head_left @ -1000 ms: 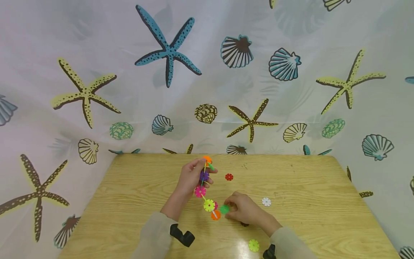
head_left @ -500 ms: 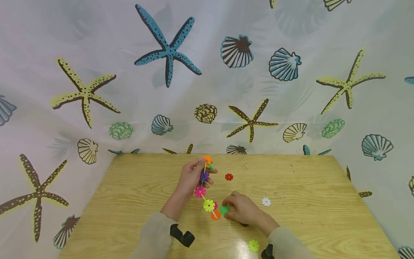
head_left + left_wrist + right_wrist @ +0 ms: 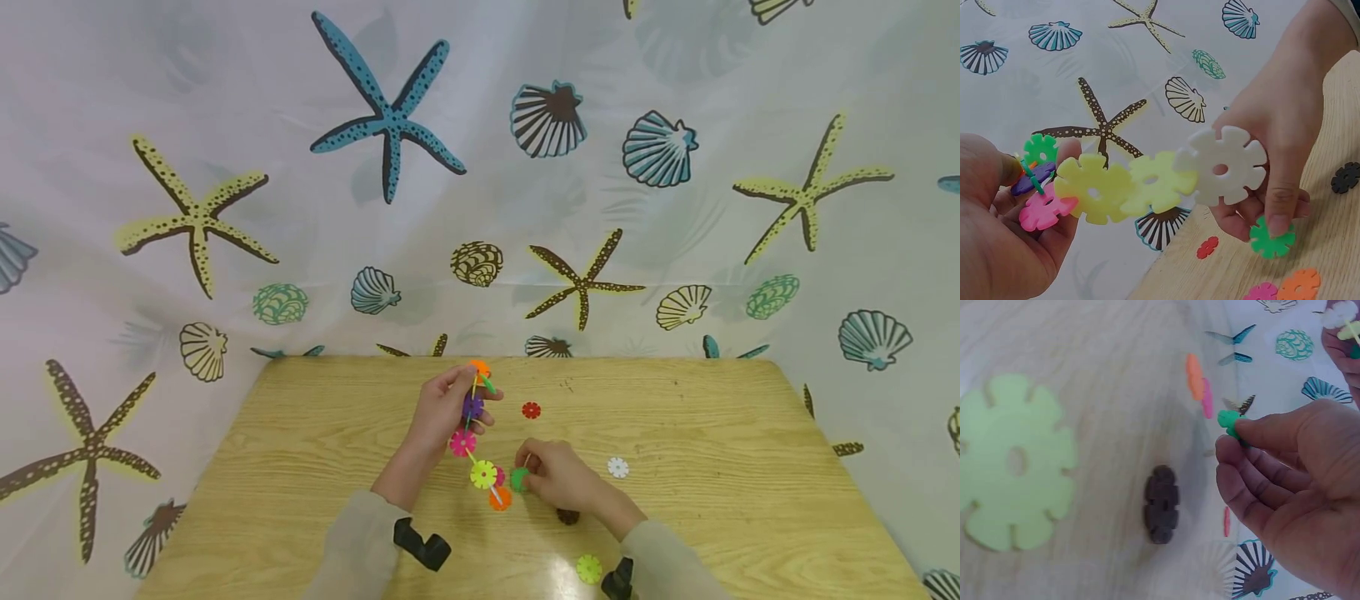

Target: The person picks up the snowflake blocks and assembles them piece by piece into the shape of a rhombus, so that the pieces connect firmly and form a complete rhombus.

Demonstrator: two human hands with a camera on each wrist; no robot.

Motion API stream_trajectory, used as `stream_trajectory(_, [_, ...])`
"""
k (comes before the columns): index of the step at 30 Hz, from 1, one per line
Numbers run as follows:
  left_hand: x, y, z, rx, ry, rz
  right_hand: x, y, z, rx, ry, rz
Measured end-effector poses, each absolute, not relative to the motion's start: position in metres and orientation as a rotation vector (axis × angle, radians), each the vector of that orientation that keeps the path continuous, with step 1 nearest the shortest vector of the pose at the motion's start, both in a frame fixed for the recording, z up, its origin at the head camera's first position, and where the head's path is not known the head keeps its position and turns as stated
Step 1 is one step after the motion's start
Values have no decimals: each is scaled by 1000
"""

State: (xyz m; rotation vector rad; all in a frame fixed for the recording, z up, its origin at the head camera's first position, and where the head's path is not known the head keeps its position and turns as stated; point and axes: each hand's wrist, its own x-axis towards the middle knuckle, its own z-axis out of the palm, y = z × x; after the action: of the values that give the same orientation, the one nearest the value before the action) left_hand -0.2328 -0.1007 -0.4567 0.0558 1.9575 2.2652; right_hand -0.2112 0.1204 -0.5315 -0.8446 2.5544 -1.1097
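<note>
My left hand (image 3: 441, 410) holds a chain of interlocking snowflake discs near its upper end. Purple (image 3: 472, 407), pink (image 3: 462, 442) and yellow (image 3: 483, 474) discs hang down it, below an orange disc (image 3: 481, 372). In the left wrist view the chain's end closest to the camera is a white disc (image 3: 1235, 167). My right hand (image 3: 561, 477) pinches a single green disc (image 3: 1272, 239) between thumb and fingers, just right of the chain's lower end. From the right wrist, that green disc (image 3: 1229, 420) shows nearly edge-on, standing at the fingertips.
Loose discs lie on the wooden table (image 3: 300, 467): orange (image 3: 1299, 287) and pink (image 3: 1262, 292) under the chain, red (image 3: 531, 410) farther back, white (image 3: 618, 467) to the right, black (image 3: 568, 517) by the right wrist and yellow-green (image 3: 588, 569) in front. A patterned curtain (image 3: 480, 200) hangs behind.
My right hand has risen slightly and tilted the green disc in its fingers. More of the black disc shows beneath the wrist. The left hand and its chain stay nearly still.
</note>
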Motion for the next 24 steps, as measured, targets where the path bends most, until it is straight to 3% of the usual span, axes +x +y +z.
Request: stream_trajectory(24, [-233,-101,-457,85,2001,2236,-223,117,-457,-828,2518,-1494])
